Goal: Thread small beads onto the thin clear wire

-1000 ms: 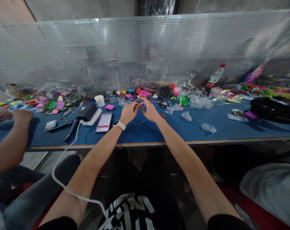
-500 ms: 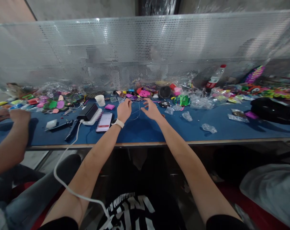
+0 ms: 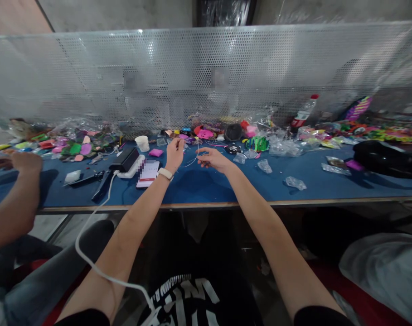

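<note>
A thin pale string [image 3: 191, 162] runs in a loose loop between my two hands above the blue table. My left hand [image 3: 175, 154], wearing a watch with a light band, is closed with its fingertips pinched on one part of the string. My right hand [image 3: 214, 160] is turned inward from the other side, its thumb and fingers drawn together at the string's right side. The string is too fine to follow along its whole length. Behind the hands lies a heap with a bright pink piece [image 3: 205, 133] and a dark round container [image 3: 233, 131].
Left of my hands are a phone [image 3: 147, 174], a white paper cup [image 3: 142, 143], a black box [image 3: 124, 158] and a white cable [image 3: 86, 258]. A bottle [image 3: 304, 112] and plastic bags stand right. A co-worker's hand [image 3: 27, 162] is at far left. A perforated metal panel [image 3: 178, 63] closes the back.
My right hand has dropped slightly and its spread fingers have come together at the string. The string's loop has changed shape. My left hand has shifted slightly left.
</note>
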Motion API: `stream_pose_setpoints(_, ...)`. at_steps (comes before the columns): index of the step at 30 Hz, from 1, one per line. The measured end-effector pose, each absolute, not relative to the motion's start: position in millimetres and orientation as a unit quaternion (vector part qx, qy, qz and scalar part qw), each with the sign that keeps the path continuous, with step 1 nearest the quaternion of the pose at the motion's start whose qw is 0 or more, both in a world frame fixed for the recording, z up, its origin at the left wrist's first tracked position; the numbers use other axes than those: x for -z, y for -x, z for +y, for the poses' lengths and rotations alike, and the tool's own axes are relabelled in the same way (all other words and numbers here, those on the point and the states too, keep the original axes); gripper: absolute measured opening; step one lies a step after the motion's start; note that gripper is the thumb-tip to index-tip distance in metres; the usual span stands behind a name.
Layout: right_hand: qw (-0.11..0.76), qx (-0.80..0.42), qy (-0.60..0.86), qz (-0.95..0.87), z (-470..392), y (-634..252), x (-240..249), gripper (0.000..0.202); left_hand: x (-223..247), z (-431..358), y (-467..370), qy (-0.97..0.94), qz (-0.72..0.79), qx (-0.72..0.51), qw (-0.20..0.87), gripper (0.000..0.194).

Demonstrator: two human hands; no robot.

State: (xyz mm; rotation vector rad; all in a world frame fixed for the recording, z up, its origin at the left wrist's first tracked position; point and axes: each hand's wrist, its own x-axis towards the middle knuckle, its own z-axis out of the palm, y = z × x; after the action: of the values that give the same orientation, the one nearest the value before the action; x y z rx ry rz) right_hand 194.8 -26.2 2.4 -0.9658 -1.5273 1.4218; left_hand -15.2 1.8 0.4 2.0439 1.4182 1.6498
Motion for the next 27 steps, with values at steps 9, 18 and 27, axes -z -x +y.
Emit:
stream_pose_setpoints(9,0.503,-0.471,0.356,-0.632,-31,-172,7,0.054,6,0,9,-0.691,0.478,-0.537,0.079,0.036)
stream_pose_setpoints(18,0.466,-0.473,0.266,-0.698,-42,-176,-9,0.037,0,-2,13,-0.693,0.448,-0.56,0.076,0.029)
stream_pose_setpoints(27,0.576,-0.134,0.298,-0.749,-44,-198,-16,0.017,4,-3,10,-0.715,0.421,-0.554,0.07,0.022)
